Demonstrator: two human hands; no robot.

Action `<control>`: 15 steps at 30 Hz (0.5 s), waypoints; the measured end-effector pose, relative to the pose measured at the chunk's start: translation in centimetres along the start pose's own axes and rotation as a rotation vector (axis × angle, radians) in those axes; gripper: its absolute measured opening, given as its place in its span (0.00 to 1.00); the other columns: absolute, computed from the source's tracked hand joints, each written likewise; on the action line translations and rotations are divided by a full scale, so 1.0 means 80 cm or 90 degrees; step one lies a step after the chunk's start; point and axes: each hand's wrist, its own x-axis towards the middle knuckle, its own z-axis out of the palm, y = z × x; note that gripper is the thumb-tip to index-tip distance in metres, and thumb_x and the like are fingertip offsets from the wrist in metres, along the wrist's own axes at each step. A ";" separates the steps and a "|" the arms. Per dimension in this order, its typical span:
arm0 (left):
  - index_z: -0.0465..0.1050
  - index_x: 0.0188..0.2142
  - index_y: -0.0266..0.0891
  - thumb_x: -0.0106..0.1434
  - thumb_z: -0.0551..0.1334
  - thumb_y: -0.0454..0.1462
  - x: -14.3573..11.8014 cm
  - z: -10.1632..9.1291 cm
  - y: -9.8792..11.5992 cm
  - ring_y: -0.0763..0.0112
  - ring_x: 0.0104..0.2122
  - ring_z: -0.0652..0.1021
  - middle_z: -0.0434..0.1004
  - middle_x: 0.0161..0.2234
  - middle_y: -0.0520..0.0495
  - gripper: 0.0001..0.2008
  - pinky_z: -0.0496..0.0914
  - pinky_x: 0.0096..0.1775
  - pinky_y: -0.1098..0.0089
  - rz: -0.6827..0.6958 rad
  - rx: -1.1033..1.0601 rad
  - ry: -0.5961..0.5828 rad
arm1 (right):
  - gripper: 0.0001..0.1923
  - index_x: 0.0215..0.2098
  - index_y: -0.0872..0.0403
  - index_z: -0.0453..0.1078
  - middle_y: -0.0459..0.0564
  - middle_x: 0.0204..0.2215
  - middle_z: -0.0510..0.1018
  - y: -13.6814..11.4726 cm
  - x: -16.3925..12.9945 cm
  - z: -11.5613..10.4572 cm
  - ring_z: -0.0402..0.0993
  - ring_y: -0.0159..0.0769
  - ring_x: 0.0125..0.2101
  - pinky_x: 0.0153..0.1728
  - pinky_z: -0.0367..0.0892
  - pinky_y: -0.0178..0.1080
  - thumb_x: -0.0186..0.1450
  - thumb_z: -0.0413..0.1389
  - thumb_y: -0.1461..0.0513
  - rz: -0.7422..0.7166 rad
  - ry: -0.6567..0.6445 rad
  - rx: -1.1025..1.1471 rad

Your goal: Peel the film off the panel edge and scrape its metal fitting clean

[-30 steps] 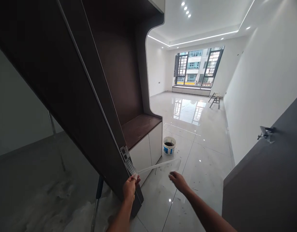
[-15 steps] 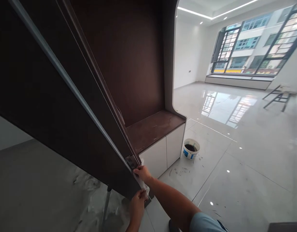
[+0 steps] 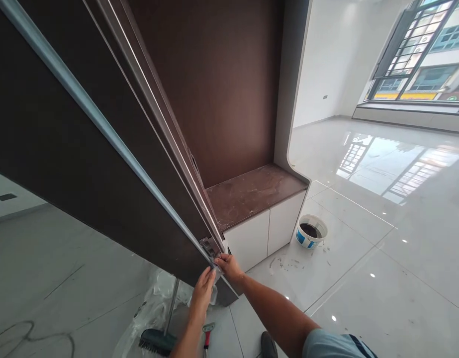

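Both hands, left hand (image 3: 204, 287) and right hand (image 3: 229, 264), pinch the thin, limp protective film (image 3: 216, 266) at the door edge's metal fitting (image 3: 210, 246); it likely tears easily, so grip close to the edge.

A second ago the right hand (image 3: 229, 266) hovered open and apart over the floor, with a long clear strip stretched from the door edge toward it. Now that hand is pressed at the metal fitting (image 3: 210, 247) on the dark door's (image 3: 83, 149) lower edge, fingertips touching it. The left hand (image 3: 203, 291) has risen to meet it, just at 7 o'clock of the right hand. The stretched strip is gone; only a small crumpled clear piece shows beside the left hand. The view has swung down and closer: a broom (image 3: 154, 340) and a red-handled scraper (image 3: 207, 335) now appear on the floor at 6 o'clock, and the bucket (image 3: 311, 231) sits further toward 3 o'clock.
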 end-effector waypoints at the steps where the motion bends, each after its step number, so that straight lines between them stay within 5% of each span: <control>1: 0.62 0.55 0.36 0.57 0.58 0.51 0.000 0.003 0.000 0.58 0.55 0.69 0.67 0.56 0.36 0.30 0.67 0.48 0.65 -0.001 0.010 -0.018 | 0.21 0.17 0.54 0.54 0.37 0.13 0.53 -0.001 0.000 -0.003 0.47 0.23 0.19 0.22 0.45 0.33 0.52 0.57 0.49 0.002 -0.006 -0.006; 6: 0.62 0.53 0.36 0.44 0.67 0.56 -0.015 -0.017 -0.052 0.61 0.38 0.78 0.77 0.42 0.39 0.42 0.68 0.37 0.67 -0.113 -0.065 -0.113 | 0.22 0.18 0.53 0.56 0.36 0.13 0.53 0.002 0.001 -0.006 0.46 0.23 0.18 0.21 0.43 0.34 0.51 0.56 0.46 0.044 -0.019 -0.013; 10: 0.66 0.46 0.38 0.38 0.71 0.51 -0.030 -0.089 -0.124 0.67 0.32 0.77 0.78 0.35 0.45 0.37 0.66 0.31 0.72 -0.247 -0.185 0.013 | 0.25 0.23 0.54 0.62 0.35 0.12 0.53 -0.001 0.006 -0.015 0.47 0.23 0.16 0.21 0.46 0.34 0.50 0.58 0.42 0.089 -0.085 0.006; 15: 0.66 0.40 0.37 0.44 0.67 0.46 -0.044 -0.184 -0.203 0.68 0.30 0.77 0.79 0.32 0.45 0.25 0.67 0.32 0.71 -0.325 -0.244 0.156 | 0.22 0.26 0.57 0.66 0.33 0.11 0.51 -0.022 0.016 -0.041 0.46 0.22 0.14 0.23 0.54 0.34 0.52 0.63 0.47 0.233 -0.263 0.093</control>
